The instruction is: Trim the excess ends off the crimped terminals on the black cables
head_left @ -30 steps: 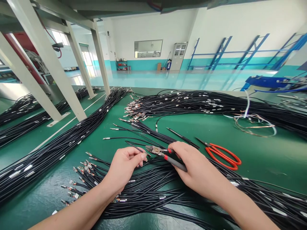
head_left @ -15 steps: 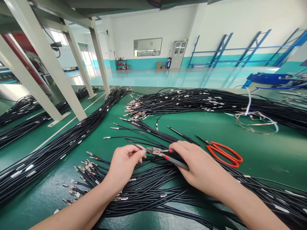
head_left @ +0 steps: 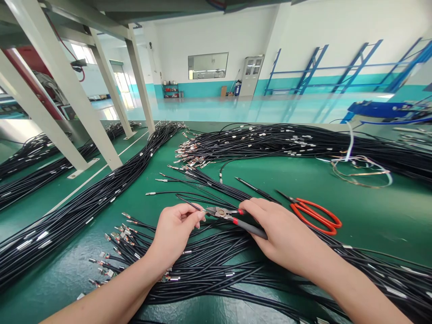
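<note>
Between thumb and fingers, my left hand (head_left: 177, 229) pinches a black cable (head_left: 187, 201) close to its stripped end. My right hand (head_left: 275, 229) is closed around the grey and red handles of diagonal cutting pliers (head_left: 221, 212). The plier jaws point left and meet the thin wire tip just beyond my left fingertips; whether they bite into it is too small to tell. Below both hands lies a bundle of black cables (head_left: 216, 252), with metal terminals (head_left: 126, 231) at its left end.
Red-handled scissors (head_left: 315, 216) lie right of my right hand, beside a dark pen-like tool (head_left: 256, 190). Behind is a thick cable bundle (head_left: 263, 139), with a loose white strip (head_left: 349, 144) on its right. Another bundle (head_left: 111, 184) runs along the left, near pale metal legs (head_left: 97, 121).
Almost nothing differs. My right hand and the pliers have shifted very slightly; my left hand keeps its pinch on the cable.
</note>
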The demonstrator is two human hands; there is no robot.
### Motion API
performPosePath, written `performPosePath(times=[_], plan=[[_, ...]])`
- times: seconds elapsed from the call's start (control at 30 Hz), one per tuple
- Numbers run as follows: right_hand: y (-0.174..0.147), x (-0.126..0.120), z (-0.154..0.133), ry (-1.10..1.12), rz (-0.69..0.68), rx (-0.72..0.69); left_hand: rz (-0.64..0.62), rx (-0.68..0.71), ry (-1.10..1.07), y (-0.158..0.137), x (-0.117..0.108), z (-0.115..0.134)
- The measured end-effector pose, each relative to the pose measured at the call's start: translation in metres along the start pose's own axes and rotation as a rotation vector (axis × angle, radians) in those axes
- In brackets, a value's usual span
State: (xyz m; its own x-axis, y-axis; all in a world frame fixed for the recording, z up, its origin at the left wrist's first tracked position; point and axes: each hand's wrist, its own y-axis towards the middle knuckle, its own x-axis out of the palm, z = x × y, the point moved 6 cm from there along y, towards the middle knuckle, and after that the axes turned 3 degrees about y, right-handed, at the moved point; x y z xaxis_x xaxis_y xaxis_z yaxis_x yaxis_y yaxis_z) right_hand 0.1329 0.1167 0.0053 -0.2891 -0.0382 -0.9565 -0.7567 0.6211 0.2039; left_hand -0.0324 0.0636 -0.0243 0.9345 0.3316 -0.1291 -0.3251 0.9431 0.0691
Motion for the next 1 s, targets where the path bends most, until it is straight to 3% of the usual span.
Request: performPosePath(times=[1.0], plan=[[-0.0006, 0.0006, -0.0009, 0.019, -0.002, -0.009, 0.004, -0.017, -0.005, -0.0003, 0.0003, -0.0015]])
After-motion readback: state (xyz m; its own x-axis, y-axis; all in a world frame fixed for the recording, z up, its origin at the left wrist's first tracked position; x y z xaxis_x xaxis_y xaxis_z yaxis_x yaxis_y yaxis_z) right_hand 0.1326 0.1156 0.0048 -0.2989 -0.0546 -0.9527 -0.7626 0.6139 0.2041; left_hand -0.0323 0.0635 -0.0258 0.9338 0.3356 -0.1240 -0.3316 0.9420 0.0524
